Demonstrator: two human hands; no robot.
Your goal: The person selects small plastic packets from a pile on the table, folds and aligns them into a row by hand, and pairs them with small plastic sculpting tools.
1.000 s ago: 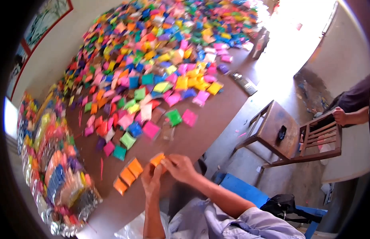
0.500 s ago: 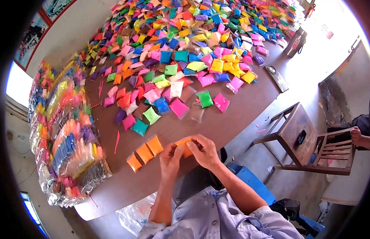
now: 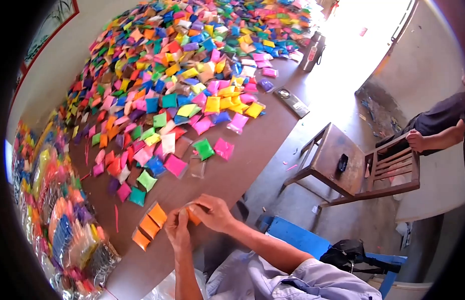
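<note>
Between both hands, near the table's front edge, is an orange packet [image 3: 193, 216], partly hidden by the fingers. My left hand [image 3: 178, 231] pinches its left side. My right hand [image 3: 213, 212] grips its upper right side, the fingers bent over it. Just left of my hands, three orange packets [image 3: 150, 226] lie side by side in a slanting row on the brown table [image 3: 192, 182]. Beyond them spreads a large heap of small colourful packets [image 3: 157, 100]. A green packet [image 3: 203, 149] and a pink packet [image 3: 223, 148] lie at its near edge.
Clear bags of colourful packets [image 3: 67, 225] line the left side. A flask [image 3: 312, 52] and a grey case [image 3: 291, 102] stand or lie at the table's right edge. Right of the table are a wooden chair [image 3: 337, 160], a blue bench [image 3: 300, 237] and another person's hand [image 3: 416, 141] on the chair back.
The camera view has swung right and then back left. My fingers have shifted on the orange packet, which stays between my hands. The three packets in the row lie as before.
</note>
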